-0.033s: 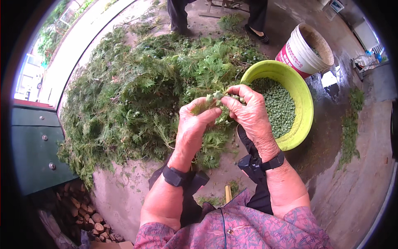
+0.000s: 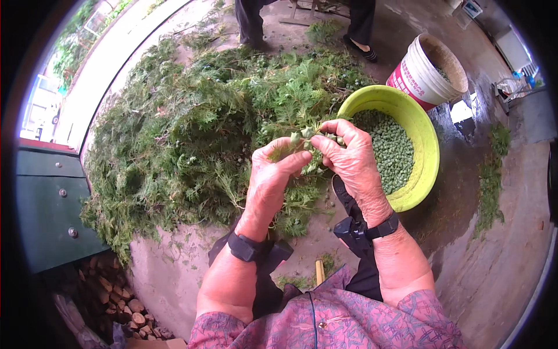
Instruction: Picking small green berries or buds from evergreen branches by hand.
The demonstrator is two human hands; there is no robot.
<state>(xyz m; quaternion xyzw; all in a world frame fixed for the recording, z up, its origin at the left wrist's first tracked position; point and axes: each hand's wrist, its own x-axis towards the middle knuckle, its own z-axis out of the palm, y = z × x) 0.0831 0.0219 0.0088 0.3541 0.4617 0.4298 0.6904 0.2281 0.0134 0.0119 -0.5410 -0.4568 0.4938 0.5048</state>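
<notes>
Between my two hands is a small conifer sprig with pale green cones (image 2: 303, 135). My left hand (image 2: 272, 171) is closed on the sprig's leafy part, thumb and forefinger pinching. My right hand (image 2: 350, 152) is closed too, its thumb and forefinger at the cones, with a few more green cones showing beside its fingers. Just right of that hand stands a yellow-green basin (image 2: 427, 168), partly filled with many small green cones (image 2: 390, 152). A large heap of cut conifer branches (image 2: 186, 134) spreads beyond and to the left of my hands.
A white and red bucket (image 2: 419, 72) stands behind the basin. Another person's dark-trousered legs (image 2: 250, 23) are beyond the heap. Chopped firewood (image 2: 125, 299) lies at lower left beside a green metal panel (image 2: 49, 203). Wet floor and a strip of greenery (image 2: 491, 180) are at right.
</notes>
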